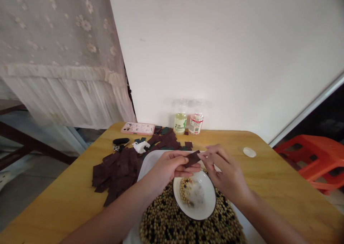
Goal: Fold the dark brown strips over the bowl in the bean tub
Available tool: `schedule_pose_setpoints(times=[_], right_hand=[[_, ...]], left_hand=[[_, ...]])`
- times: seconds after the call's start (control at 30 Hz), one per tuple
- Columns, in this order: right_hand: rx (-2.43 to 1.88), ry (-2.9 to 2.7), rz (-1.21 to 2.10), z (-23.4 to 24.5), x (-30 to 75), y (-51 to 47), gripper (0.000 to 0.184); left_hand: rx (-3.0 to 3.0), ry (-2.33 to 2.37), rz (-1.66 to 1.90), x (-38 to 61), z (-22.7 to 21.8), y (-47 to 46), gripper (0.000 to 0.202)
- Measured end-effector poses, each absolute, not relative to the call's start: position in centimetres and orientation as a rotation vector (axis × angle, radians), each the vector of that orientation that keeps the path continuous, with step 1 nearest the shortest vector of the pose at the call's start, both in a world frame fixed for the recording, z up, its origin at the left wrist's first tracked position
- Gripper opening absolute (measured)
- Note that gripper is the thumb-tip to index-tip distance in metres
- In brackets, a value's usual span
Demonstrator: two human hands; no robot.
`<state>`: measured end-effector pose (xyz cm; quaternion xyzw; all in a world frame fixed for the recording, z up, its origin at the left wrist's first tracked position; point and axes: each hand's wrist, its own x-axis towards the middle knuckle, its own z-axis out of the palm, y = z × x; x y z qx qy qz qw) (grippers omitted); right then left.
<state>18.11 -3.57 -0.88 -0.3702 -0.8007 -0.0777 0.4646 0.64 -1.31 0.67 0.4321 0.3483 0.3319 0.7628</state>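
Beads (188, 233) lie around the bowl (197, 213). Over its far rim, our left hand (172, 163) grips a brown strip (192, 159); our right hand (227, 170) meets its end, whether pinching we cannot tell.

One left hand (176, 164), one right hand (221, 168), one brown piece (192, 159) at their fingers. One tray (146, 162), one bowl (200, 212); beads (192, 231) beyond counting. At the surface's (274, 186) far edge, two bottles (180, 123). Toward its far left corner, one phone (137, 128), one black fob (120, 141), one crumpled tissue (141, 147), one uncountable brown heap (120, 168). Toward the right edge, one lid (249, 152).
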Motion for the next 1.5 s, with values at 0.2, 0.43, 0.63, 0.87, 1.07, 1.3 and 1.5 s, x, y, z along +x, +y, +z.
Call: schedule_pose_setpoints(times=[0.2,0.43,0.63,0.87,1.07,1.3,1.5], right_hand=[[-0.911,-1.962,-0.169,-0.8,18.0,-3.6,0.02],[-0.929,-1.949,-0.169,-0.7,17.9,-3.6,0.021],[-0.914,-1.949,-0.183,-0.7,17.9,-3.7,0.021],[-0.917,-1.939,-0.193,-0.4,17.7,-3.7,0.021],[-0.932,-1.838,-0.164,-0.4,17.7,-3.8,0.026],[-0.923,-1.929,-0.101,-0.4,17.6,-3.7,0.023],[-0.849,-1.997,-0.055,-0.7,17.4,-3.9,0.019]], left_hand=[[0.957,0.766,0.724,0.7,0.8,-1.3,0.024],[0.97,0.744,0.709,0.7,0.6,-1.2,0.022],[0.945,0.746,0.684,0.7,0.5,-1.3,0.022],[0.833,0.851,0.805,0.6,0.8,-1.0,0.018],[0.852,0.921,0.766,1.0,1.6,-1.1,0.008],[0.963,0.931,0.808,0.8,1.5,-1.3,0.01],[0.951,0.881,0.884,0.5,1.2,-1.0,0.012]])
